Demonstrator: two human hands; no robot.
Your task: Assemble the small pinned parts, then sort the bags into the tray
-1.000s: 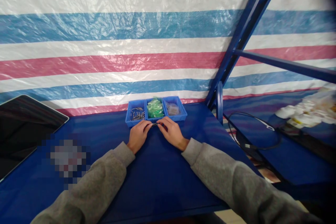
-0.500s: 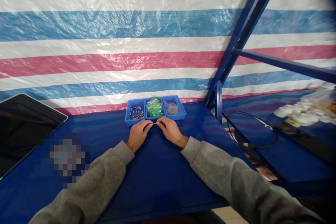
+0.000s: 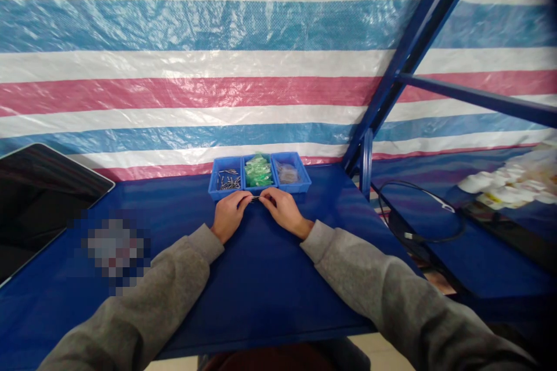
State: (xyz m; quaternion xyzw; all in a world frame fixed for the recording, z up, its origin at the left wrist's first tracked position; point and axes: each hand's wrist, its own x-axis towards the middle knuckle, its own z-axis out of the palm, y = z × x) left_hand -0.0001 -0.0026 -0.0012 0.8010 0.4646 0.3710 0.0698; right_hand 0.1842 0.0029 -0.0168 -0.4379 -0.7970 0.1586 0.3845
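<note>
Both hands meet just in front of a row of blue bins, holding a small thin rod-like piece (image 3: 255, 197) between their fingertips. My left hand (image 3: 229, 214) pinches its left end, and my right hand (image 3: 285, 211) has its fingers closed at the right end. The piece is too small to name. In the left bin (image 3: 213, 185) lie several slim metal pieces (image 3: 230, 181). Green plastic packets (image 3: 258, 171) fill the middle bin, and clear plastic pieces or bags (image 3: 287, 173) lie in the right one.
A blue table (image 3: 261, 284) spreads under my arms. At the left is a dark flat screen (image 3: 43, 203), with a blurred-out patch near it. To the right stand a blue metal frame (image 3: 391, 78), a looped black cable (image 3: 418, 185) and several white bottles (image 3: 505, 188).
My view has tipped slightly, so the striped sheet, bins and hands sit a little higher. Both hands stay pinched together on the thin piece, which now shows darker.
</note>
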